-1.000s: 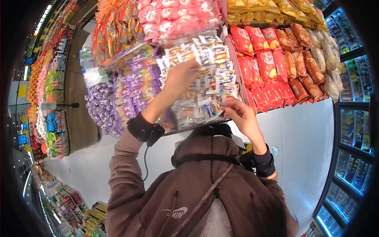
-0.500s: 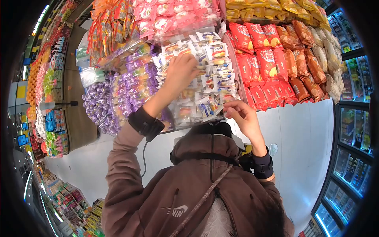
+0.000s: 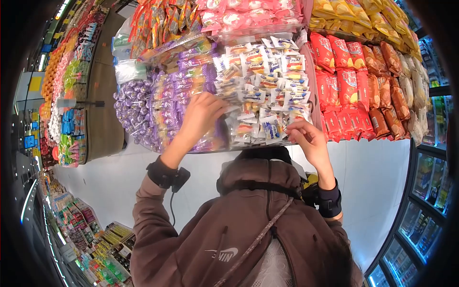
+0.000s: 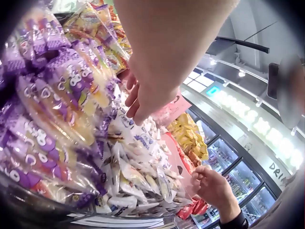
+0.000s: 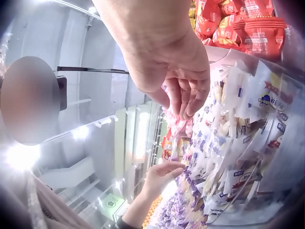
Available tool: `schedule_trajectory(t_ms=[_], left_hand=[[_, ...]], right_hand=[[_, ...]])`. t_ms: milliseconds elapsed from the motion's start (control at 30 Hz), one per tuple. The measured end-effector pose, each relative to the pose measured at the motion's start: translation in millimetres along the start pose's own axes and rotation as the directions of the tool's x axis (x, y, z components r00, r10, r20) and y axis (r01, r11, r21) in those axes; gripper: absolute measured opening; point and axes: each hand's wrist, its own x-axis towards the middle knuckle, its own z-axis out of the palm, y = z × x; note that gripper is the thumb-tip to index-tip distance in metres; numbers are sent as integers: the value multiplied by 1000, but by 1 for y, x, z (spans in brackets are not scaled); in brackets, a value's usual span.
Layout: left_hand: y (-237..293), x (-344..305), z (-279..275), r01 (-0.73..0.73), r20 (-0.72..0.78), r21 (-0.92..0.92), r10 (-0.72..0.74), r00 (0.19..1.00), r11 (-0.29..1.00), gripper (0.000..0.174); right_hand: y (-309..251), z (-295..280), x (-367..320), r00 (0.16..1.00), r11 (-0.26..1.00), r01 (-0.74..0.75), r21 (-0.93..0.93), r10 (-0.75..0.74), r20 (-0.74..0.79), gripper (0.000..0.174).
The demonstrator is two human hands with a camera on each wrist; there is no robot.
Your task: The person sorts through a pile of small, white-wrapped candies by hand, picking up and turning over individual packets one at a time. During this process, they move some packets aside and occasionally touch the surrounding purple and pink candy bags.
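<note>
Small clear-and-white snack packets (image 3: 253, 95) with blue print lie in rows in the middle bin. At the left border of these packets is my left hand (image 3: 201, 115), fingers bent and pointing right, fingertips right among the wrappers. Whether it pinches a packet I cannot tell. In the left wrist view its fingers (image 4: 133, 102) hang over the white packets. My right hand (image 3: 311, 138) hovers at the bin's near right corner, beside a packet with blue lettering (image 3: 271, 130). The right wrist view shows its fingers (image 5: 188, 98) loosely curled, thumb apart, nothing between them.
Left of the bin lie purple netted packs (image 3: 191, 79) and purple wrapped lollipops (image 3: 136, 107). Red packets (image 3: 349, 86) and brown packets (image 3: 385, 91) fill the right side beyond a pink divider (image 3: 316, 105). Pink bags (image 3: 253, 14) stand behind. Lit glass-door coolers (image 3: 430, 177) line the far right.
My left hand has come from the middle of the white packets back and left to their left border. The right hand stays at the near right corner. The head view has shifted.
</note>
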Motion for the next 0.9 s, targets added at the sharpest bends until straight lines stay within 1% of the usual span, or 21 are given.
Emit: schedule_trajectory(t_ms=[100, 200, 233, 300, 400, 467, 500, 600, 700, 800, 900], left_hand=[[-5, -9, 12, -15, -30, 67, 17, 999, 998, 14], [-8, -10, 22, -47, -8, 230, 50, 999, 972, 14], [-9, -10, 24, -48, 42, 294, 37, 998, 955, 13], [-10, -8, 26, -64, 140, 417, 5, 990, 907, 13], [-9, -7, 26, -75, 136, 418, 20, 991, 906, 10], [-7, -6, 24, 7, 57, 210, -20, 998, 978, 7], [-5, -6, 22, 44, 21, 99, -47, 999, 994, 7], [-4, -2, 15, 2, -15, 27, -2, 1000, 1000, 11], [-1, -2, 13, 151, -67, -49, -154, 986, 987, 12], [-2, -1, 7, 198, -30, -148, -204, 978, 969, 11], [7, 0, 4, -7, -187, -206, -32, 982, 979, 13]], right_hand=[[-4, 5, 4, 1000, 999, 12, -34, -11, 16, 13], [-5, 9, 6, 1000, 999, 1, -36, 0, 24, 13], [-4, 10, 7, 1000, 999, -4, -32, 5, 25, 13], [1, 10, 8, 999, 998, 31, -56, -30, 29, 13], [2, 9, 8, 998, 995, 51, -80, -50, 24, 13], [0, 11, 8, 999, 996, 49, -76, -47, 17, 12], [-1, 12, 8, 999, 997, 46, -67, -45, 13, 12], [-1, 13, 10, 998, 996, 54, -75, -52, 21, 12], [-3, 14, 11, 998, 993, 53, -102, -49, 36, 12], [-7, 14, 12, 998, 994, 28, -108, -22, 54, 12], [-16, 16, 16, 996, 994, 30, -103, -21, 89, 14]])
